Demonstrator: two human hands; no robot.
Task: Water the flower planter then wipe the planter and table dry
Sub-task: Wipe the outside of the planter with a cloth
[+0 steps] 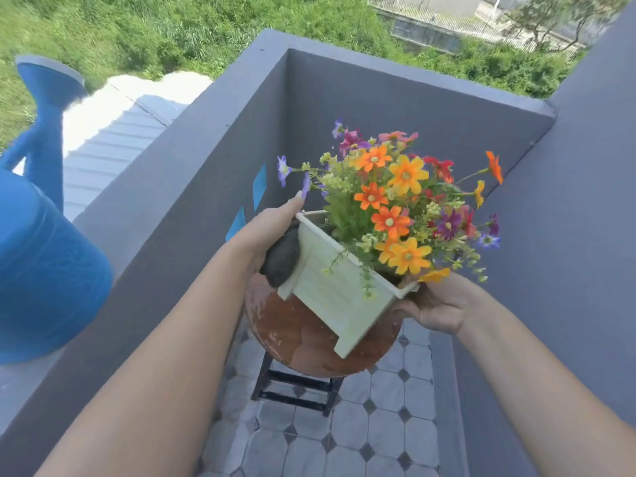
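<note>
A pale green square planter (335,290) full of orange, yellow, red and purple flowers (395,201) is tilted above a round reddish-brown table (296,335). My left hand (272,228) presses a dark grey cloth (282,261) against the planter's left side, its fingers stretched along the rim. My right hand (433,308) grips the planter's right corner from underneath. The table top looks worn, with pale patches.
A big blue watering can (38,256) stands on the grey balcony ledge (144,208) at the left, spout pointing away. Grey walls close in on three sides. The floor below is tiled. The table has a dark frame (292,387).
</note>
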